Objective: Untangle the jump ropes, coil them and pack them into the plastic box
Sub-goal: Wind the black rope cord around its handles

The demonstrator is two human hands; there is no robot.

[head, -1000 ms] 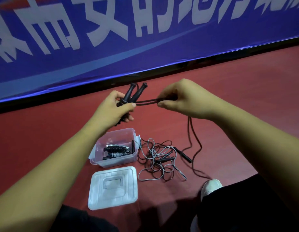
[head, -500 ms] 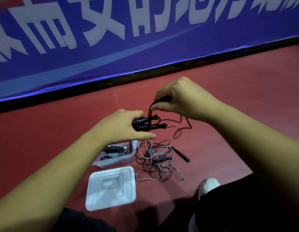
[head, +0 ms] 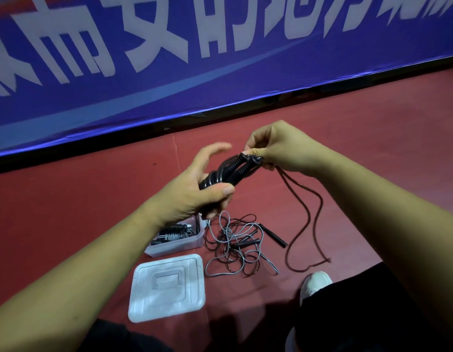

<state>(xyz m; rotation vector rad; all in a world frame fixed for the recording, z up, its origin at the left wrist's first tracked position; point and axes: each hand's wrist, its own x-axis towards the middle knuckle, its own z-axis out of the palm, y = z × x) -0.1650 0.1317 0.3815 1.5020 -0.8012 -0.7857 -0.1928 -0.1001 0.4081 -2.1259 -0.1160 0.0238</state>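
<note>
One box (head: 174, 248), one lid (head: 167, 285), one coiled rope (head: 174, 231) lying in the box, one tangled pile (head: 230, 240) sitting on the floor (head: 372, 153) just right of it. You're holding two handles (head: 236, 168) together. Versus half a second ago they're tilting up-right, with more turns wrapped on. Your left hand (head: 192, 191) is clamping them with thumb and lower fingers, upper fingers spread; your right hand (head: 281, 148) is pinching the cord (head: 322, 207) at the handle tips.

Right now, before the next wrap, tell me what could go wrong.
The loose tail hanging from the right hand trails on the floor near the tangled pile and may snag it. The left hand holds the wrapped handles with its upper fingers lifted, so the coils could slip loose.
</note>
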